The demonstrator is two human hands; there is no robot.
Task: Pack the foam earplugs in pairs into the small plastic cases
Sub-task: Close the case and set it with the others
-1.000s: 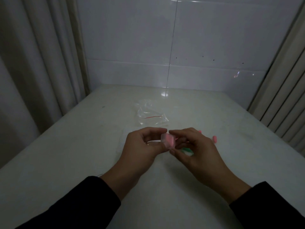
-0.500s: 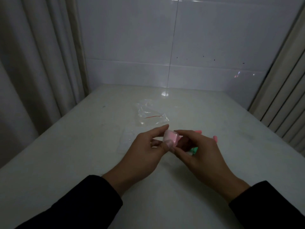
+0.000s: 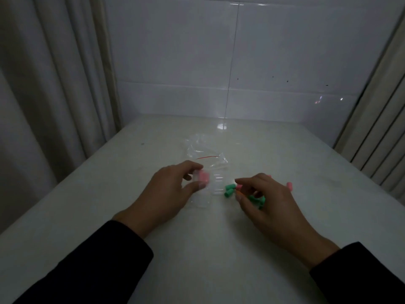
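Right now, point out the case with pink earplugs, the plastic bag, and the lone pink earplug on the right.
pink-filled case (image 3: 202,177), head view, pink middle
plastic bag (image 3: 206,153), head view, crumpled centre
lone pink earplug (image 3: 289,186), head view, body

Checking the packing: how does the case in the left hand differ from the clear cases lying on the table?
The held case shows pink inside; the table cases look clear. The left hand grips the held case by the fingertips; the table cases lie untouched. The held case is motion-blurred, the table cases less so. All are small and transparent.

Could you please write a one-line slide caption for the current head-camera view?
Left hand holds a clear case with pink earplugs while right hand reaches among green earplugs.
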